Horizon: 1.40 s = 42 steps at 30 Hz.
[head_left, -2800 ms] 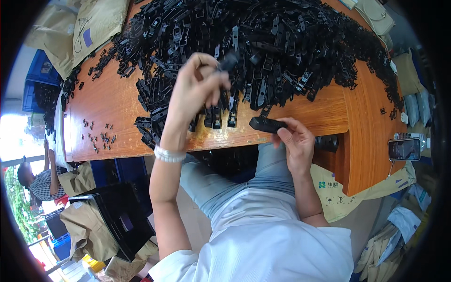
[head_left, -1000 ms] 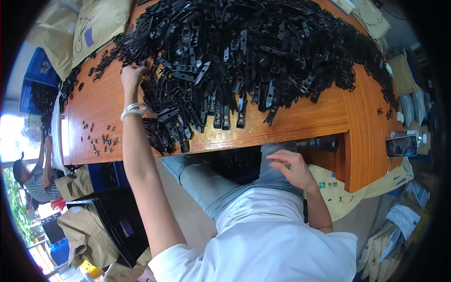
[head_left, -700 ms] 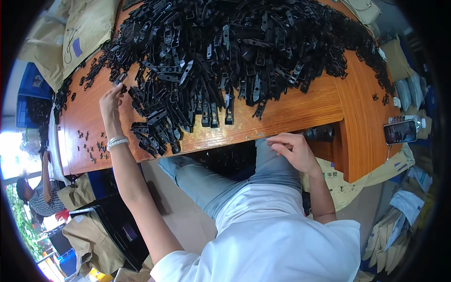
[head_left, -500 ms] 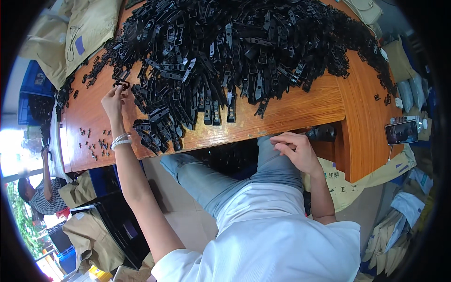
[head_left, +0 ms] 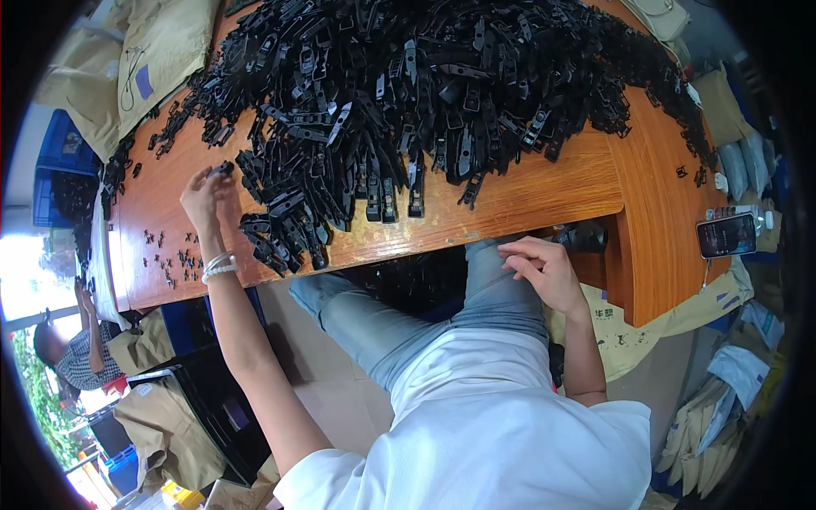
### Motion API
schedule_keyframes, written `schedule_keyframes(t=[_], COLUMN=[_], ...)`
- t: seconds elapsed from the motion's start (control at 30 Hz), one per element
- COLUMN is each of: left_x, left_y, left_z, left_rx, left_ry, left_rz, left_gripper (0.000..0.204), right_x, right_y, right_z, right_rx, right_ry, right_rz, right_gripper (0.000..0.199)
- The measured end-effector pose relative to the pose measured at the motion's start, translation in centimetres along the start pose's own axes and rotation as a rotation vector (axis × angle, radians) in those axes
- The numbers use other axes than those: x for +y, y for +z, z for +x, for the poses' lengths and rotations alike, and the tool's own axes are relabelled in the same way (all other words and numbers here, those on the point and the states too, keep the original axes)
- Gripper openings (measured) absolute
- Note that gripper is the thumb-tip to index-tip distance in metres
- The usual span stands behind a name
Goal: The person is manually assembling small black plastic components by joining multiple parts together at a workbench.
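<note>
My left hand is above the left part of the wooden table, pinching a small black plastic part between thumb and fingertips. A large heap of black plastic clips covers the far and middle table, and its near-left tongue lies just right of that hand. My right hand hovers at or rests on my right thigh by the table's front edge; which, I cannot tell. Its fingers are loosely bent with the thumb apart, and nothing shows in them. Several tiny dark pieces lie scattered left of my left wrist.
A phone leans at the table's right end. Tan sacks stand at the far left, near a blue crate. An open drawer space sits under the table. Another person is at the far left.
My left hand has drawn slightly nearer to me, bringing the small black part away from the loose clips at the heap's left edge. My right hand has shifted a little right.
</note>
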<state>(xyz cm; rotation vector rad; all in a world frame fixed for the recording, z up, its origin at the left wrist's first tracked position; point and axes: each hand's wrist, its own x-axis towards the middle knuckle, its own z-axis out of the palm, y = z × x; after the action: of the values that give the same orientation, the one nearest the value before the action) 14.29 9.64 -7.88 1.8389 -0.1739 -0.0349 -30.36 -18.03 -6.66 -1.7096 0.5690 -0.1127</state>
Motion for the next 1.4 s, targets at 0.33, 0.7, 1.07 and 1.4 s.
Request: schedule_keyframes(t=[0.33, 0.7, 1.07, 1.4], left_x=[-1.7, 6.7, 11.4, 10.4], left_y=[-2.3, 3.2, 9.4, 24.0], left_z=[-1.5, -9.3, -22.1, -31.1], left_rx=[-0.039, -0.021, -0.667, -1.142], left_ry=[0.344, 0.318, 0.22, 0.474], left_rz=[0.724, -0.029, -0.049, -0.326], left_gripper=[0.018, 0.025, 0.039, 0.035], right_x=[-0.4, 1.0, 3.6, 2.9], right_y=[0.2, -7.7, -22.5, -16.5], right_z=[0.2, 5.4, 14.8, 13.2], right_rx=[0.006, 0.808, 0.881, 0.797], right_ry=[-0.007, -0.303, -0.347, -0.287], right_rz=[-0.053, -0.358, -0.092, 0.14], right_gripper=[0.019, 0.014, 0.031, 0.018])
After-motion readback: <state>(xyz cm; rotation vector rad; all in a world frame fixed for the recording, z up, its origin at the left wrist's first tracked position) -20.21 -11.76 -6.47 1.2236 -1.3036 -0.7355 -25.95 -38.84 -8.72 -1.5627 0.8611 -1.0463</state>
